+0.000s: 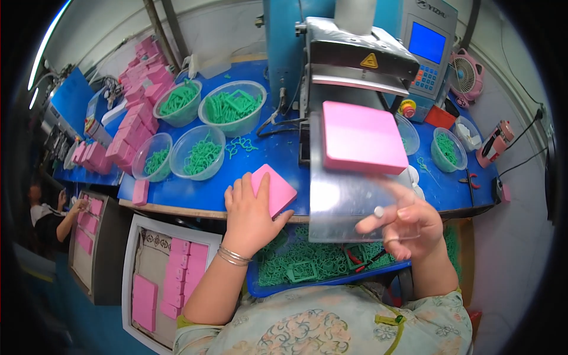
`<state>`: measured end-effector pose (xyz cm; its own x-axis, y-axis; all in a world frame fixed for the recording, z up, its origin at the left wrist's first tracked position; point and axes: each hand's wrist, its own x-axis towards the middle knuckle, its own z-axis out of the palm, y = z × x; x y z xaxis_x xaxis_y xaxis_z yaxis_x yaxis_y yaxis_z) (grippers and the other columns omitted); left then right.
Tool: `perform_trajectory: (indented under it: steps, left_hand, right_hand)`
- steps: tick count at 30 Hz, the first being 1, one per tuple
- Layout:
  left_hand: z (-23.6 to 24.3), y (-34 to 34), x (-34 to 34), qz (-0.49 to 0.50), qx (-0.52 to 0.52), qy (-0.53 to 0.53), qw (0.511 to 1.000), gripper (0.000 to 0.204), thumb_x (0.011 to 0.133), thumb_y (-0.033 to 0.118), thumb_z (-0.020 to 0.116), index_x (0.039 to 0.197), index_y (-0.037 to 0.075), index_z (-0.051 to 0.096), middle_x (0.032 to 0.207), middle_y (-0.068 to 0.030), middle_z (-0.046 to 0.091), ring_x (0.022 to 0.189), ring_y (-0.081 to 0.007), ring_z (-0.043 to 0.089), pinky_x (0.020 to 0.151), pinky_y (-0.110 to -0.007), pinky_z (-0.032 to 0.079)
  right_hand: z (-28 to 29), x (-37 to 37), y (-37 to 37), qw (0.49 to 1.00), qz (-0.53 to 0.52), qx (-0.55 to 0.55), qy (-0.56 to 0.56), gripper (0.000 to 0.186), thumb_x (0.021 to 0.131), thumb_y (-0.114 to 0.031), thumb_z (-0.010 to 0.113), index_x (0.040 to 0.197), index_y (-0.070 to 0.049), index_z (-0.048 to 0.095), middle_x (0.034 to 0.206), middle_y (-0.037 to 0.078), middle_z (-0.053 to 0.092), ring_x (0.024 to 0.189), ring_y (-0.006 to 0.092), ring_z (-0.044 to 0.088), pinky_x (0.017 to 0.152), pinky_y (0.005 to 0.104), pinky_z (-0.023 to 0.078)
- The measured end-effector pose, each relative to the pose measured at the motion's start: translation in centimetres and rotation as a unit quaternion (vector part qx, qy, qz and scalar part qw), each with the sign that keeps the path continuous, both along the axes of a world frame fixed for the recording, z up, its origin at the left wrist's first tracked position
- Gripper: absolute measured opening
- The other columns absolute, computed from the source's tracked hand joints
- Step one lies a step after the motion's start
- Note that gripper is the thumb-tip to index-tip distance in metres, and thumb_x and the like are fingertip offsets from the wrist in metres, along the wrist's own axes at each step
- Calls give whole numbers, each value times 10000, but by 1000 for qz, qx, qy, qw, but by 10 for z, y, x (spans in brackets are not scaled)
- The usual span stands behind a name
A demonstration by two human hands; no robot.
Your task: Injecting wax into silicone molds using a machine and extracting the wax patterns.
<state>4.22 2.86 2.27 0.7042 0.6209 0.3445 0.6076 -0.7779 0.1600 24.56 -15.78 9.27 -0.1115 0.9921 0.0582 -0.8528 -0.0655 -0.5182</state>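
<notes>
Pink block [281, 190] lies under the spread left hand [248, 205], the right hand [415, 222] bent-fingered at a clear plate [332, 204], grip unclear.

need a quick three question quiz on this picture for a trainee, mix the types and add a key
1. True or false: the left hand is on a pink block.
2. What lies on the clear plate? a) pliers b) a fan c) a larger pink block
3. Fill in: the bowl nearest the left hand holds ___ pieces. (colour)

Key: 1. true; 2. c; 3. green
</notes>
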Motion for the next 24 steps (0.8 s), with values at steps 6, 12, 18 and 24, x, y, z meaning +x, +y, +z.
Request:
perform_trajectory:
  steps: [6,12,18,24]
  left_hand:
    - [-1,-4,-25,-50,-25,-63,996,719,601,314,736,1196,22,457,1143,-213,434,1042,-348,428,860,-439,325]
    - [-28,-25,-95,22,-47,-162,985,861,572,295,774,1280,51,349,1236,-211,360,1144,-368,364,941,-473,286]
    - [-108,30,-217,356,-132,-402,833,834,665,226,758,1307,17,268,1255,-197,371,1115,-300,432,933,-411,374]
    - [-124,105,-284,533,-231,-606,543,859,684,258,755,1312,-31,245,1197,-205,463,1030,-313,516,878,-378,439]
  right_hand:
    - [6,13,35,984,-162,-36,-57,574,848,-51,380,1365,34,147,1151,353,472,810,309,643,629,296,558]
    - [-26,47,63,865,-374,-7,-335,357,956,-245,398,1141,55,461,899,147,632,660,125,611,545,201,486]
    - [-43,49,76,815,-452,-20,-362,302,948,-295,429,1003,-14,525,719,54,576,521,83,501,471,182,396]
    - [-39,42,78,803,-465,-14,-373,268,947,-308,428,927,-56,519,691,30,547,510,70,478,457,173,362]
